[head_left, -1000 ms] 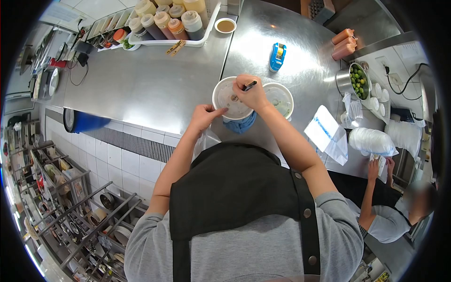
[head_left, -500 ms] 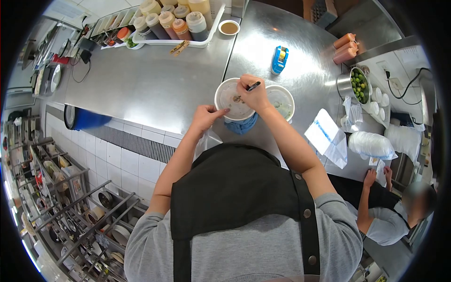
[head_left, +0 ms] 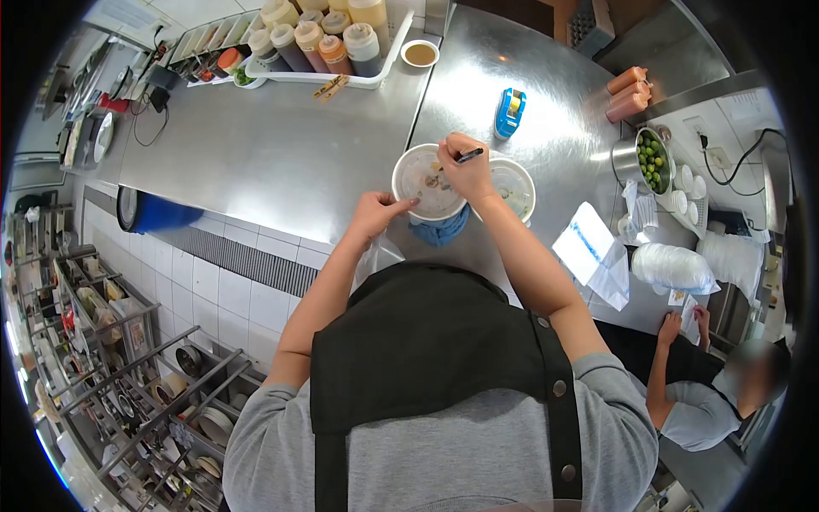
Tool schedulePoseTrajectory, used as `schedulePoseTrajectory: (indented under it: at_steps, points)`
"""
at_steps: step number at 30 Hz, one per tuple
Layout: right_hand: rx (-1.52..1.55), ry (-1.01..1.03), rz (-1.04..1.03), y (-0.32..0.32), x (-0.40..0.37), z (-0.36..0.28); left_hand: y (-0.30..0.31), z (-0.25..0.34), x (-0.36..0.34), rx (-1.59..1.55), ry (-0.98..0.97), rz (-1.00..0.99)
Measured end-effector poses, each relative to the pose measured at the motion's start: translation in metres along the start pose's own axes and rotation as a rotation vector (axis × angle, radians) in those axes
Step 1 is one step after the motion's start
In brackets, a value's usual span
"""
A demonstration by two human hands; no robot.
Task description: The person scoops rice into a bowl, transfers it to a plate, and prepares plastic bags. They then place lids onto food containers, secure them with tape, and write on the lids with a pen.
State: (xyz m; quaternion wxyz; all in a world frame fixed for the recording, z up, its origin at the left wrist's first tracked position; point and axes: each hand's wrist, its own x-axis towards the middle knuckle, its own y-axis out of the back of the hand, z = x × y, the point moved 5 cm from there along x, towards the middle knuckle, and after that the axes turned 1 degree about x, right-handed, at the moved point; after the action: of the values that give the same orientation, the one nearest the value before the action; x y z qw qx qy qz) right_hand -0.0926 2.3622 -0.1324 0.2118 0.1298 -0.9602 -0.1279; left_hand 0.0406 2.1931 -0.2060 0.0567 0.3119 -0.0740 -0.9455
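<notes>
A round white lidded container sits on the steel counter, on top of a blue cloth. My right hand holds a black pen with its tip on the lid, where dark marks show. My left hand rests against the container's near rim, index finger stretched along the edge. A second white lidded container stands just right of the first, partly hidden by my right hand.
A blue tape dispenser lies beyond the containers. A tray of sauce bottles and a small sauce cup stand at the back. A pot of limes, stacked lids and plastic bags sit right, where another person works.
My right hand has moved the pen slightly up and right across the lid, leaving more marks. The other person's hands have shifted lower near the stacked lids.
</notes>
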Motion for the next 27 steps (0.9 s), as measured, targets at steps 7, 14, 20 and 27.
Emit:
schedulePoseTrajectory:
  at_steps: [7,14,20,27]
  points:
    - [0.01,0.003,0.003,0.001,0.0,0.0,0.0,-0.005,0.004,0.008,-0.002,0.007]
    - [0.0,0.002,0.109,0.007,-0.003,0.013,0.007,0.019,-0.016,0.18,-0.217,0.102]
    - [0.346,-0.341,0.081,0.026,0.013,-0.037,0.03,0.037,-0.051,-0.243,-0.383,0.264]
    - [0.578,-0.066,-0.184,-0.009,0.011,-0.119,0.025,0.059,-0.063,-0.384,-0.583,0.172]
